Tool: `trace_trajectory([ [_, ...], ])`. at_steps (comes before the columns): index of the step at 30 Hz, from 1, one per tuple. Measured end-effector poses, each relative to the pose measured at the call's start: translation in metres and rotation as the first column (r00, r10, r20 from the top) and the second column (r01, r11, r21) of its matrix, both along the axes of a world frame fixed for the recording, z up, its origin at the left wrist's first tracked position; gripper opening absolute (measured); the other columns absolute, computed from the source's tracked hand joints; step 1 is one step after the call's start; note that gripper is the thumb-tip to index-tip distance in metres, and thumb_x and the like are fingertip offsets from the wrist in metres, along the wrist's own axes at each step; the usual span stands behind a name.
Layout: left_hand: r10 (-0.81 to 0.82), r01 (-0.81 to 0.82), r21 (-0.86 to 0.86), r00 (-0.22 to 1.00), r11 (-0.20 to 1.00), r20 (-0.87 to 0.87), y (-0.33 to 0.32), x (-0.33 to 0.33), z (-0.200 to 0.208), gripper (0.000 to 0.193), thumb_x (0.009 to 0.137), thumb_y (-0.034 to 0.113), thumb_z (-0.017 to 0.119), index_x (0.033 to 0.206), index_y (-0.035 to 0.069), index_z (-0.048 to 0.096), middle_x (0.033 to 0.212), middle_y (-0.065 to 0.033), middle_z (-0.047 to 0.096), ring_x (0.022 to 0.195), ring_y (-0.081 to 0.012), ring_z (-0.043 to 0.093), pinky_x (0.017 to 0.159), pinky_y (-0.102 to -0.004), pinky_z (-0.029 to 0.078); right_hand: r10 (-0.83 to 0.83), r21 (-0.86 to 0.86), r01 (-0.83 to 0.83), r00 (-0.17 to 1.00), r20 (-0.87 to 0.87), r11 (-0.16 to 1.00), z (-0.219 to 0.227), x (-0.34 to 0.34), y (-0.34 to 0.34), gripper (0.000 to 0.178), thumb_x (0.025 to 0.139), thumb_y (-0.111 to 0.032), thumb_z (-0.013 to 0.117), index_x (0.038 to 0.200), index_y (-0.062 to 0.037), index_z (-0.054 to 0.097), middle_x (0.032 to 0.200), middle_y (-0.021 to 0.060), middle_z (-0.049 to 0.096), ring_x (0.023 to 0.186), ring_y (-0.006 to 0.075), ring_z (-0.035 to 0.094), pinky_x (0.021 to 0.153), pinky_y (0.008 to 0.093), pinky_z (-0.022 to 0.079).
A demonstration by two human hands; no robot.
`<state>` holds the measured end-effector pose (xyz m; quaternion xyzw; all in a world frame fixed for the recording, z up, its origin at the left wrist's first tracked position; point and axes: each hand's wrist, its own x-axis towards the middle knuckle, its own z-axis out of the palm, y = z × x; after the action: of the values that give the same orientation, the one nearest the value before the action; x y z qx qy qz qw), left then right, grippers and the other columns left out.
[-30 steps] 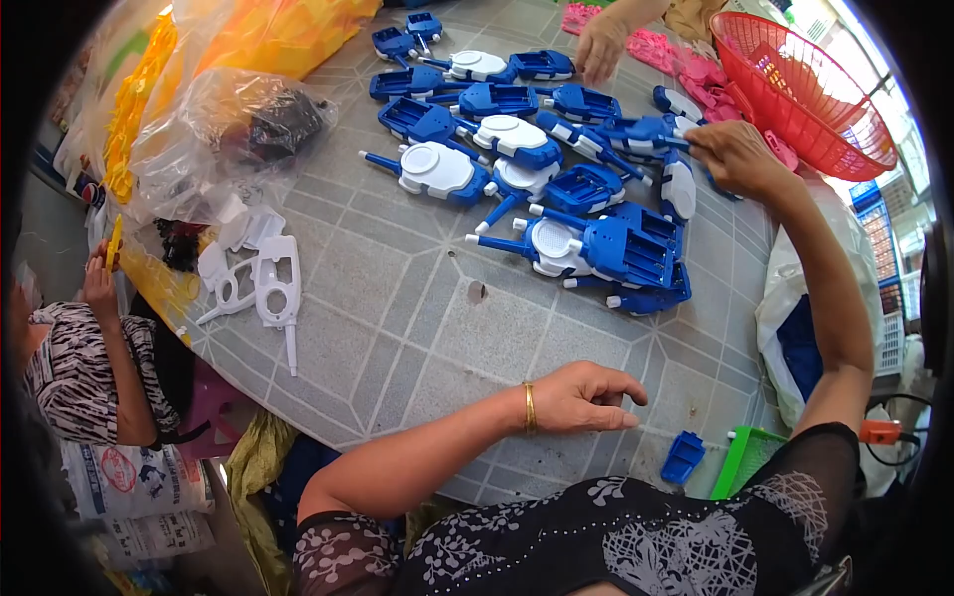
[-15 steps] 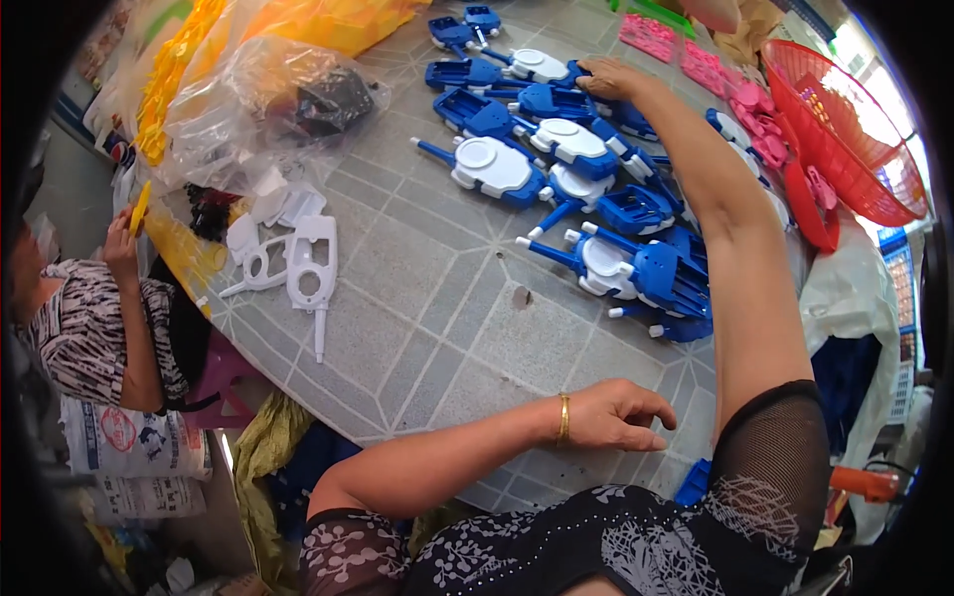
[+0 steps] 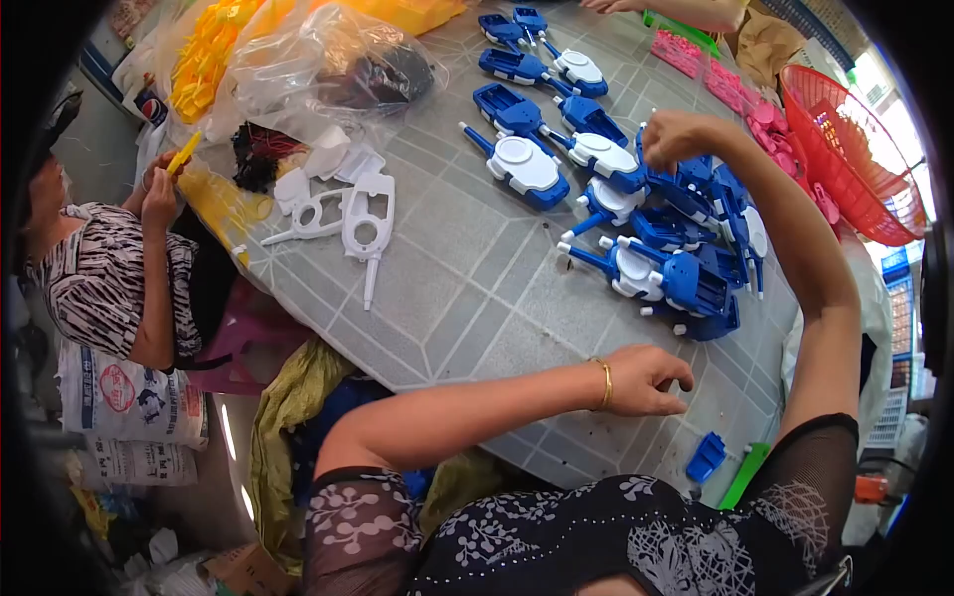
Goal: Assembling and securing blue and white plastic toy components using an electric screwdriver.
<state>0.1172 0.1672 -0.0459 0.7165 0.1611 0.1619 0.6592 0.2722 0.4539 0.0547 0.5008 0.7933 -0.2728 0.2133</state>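
Several blue-and-white plastic toy pieces [image 3: 527, 164], with flat oval white faces and stick-like ends, lie in a loose heap. Over the heap's far right part, my right hand [image 3: 683, 139] points down with its fingers bunched together. Blue plastic shows beside the fingertips, but what they grip is hidden. My left hand [image 3: 644, 381], with a gold bangle at the wrist, hovers low over the near tabletop. Its thumb and forefinger are apart and nothing is between them. Close to my body lie a small blue plastic part [image 3: 707, 457] and a green strip [image 3: 745, 475].
White plastic frames [image 3: 369, 219] lie on the grey table [image 3: 467, 298], left of the heap. Clear bags [image 3: 288, 79] hold yellow and dark parts. Pink pieces [image 3: 686, 62] and a red basket [image 3: 845, 149] stand far right. A co-worker [image 3: 109, 278] sits left; another person's hand [image 3: 611, 5] shows at the top.
My right hand has come back from the heap's far edge toward its right part, and its flat fingers have bent together. The view has shifted, uncovering the green strip.
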Motion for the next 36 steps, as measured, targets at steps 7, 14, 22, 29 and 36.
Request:
trace_trajectory([
  [7, 0.188, -0.182, 0.829, 0.978, 0.530, 0.094, 0.026, -0.050, -0.019, 0.023, 0.089, 0.028, 0.066, 0.097, 0.009, 0.056, 0.080, -0.0107, 0.063, 0.076, -0.0345, 0.065, 0.066, -0.0487, 0.049, 0.066, 0.735, 0.095, 0.980, -0.186, 0.671, -0.003, -0.049, 0.076, 0.029, 0.084, -0.030, 0.060, 0.096, -0.0063, 0.072, 0.110, 0.0197, 0.071, 0.107, 0.0354, 0.067, 0.089, 0.0454, 0.053],
  [14, 0.141, -0.074, 0.780, 0.990, 0.621, -0.018, 0.032, -0.054, -0.030, 0.027, 0.087, 0.033, 0.068, 0.092, 0.009, 0.056, 0.077, -0.0099, 0.065, 0.077, -0.0340, 0.067, 0.068, -0.0476, 0.050, 0.120, 0.838, 0.195, 0.948, -0.294, 0.510, -0.015, -0.124, 0.136, 0.037, 0.093, -0.041, 0.060, 0.115, -0.0119, 0.070, 0.107, 0.0175, 0.073, 0.102, 0.0336, 0.069, 0.090, 0.0429, 0.052],
  [22, 0.127, -0.013, 0.786, 0.988, 0.618, -0.084, 0.029, -0.050, -0.033, 0.028, 0.086, 0.033, 0.069, 0.094, 0.009, 0.056, 0.080, -0.0095, 0.066, 0.079, -0.0318, 0.067, 0.073, -0.0452, 0.050, -0.168, 0.776, 0.304, 0.953, -0.254, 0.553, -0.071, -0.110, 0.162, 0.062, 0.086, -0.054, 0.066, 0.131, -0.0121, 0.062, 0.126, 0.0207, 0.066, 0.122, 0.0362, 0.062, 0.102, 0.0471, 0.049],
  [29, 0.120, -0.074, 0.804, 0.993, 0.590, 0.003, 0.034, -0.056, -0.029, 0.027, 0.086, 0.031, 0.069, 0.096, 0.008, 0.057, 0.080, -0.0080, 0.064, 0.077, -0.0307, 0.067, 0.069, -0.0450, 0.049, -0.247, 0.705, 0.274, 0.958, -0.143, 0.654, -0.088, -0.007, 0.085, 0.081, 0.084, -0.054, 0.072, 0.148, -0.0125, 0.047, 0.133, 0.0296, 0.058, 0.123, 0.0439, 0.058, 0.104, 0.0504, 0.047],
  [36, 0.202, -0.483, 0.809, 0.875, 0.335, 0.440, 0.035, -0.060, 0.003, 0.036, 0.075, 0.019, 0.084, 0.103, 0.006, 0.067, 0.071, -0.0020, 0.059, 0.060, -0.0194, 0.059, 0.056, -0.0339, 0.043, -0.306, 0.521, 0.262, 0.952, -0.003, 0.812, -0.052, 0.007, -0.042, 0.060, 0.089, -0.048, 0.059, 0.136, -0.0126, 0.054, 0.137, 0.0291, 0.050, 0.125, 0.0473, 0.055, 0.103, 0.0522, 0.048],
])
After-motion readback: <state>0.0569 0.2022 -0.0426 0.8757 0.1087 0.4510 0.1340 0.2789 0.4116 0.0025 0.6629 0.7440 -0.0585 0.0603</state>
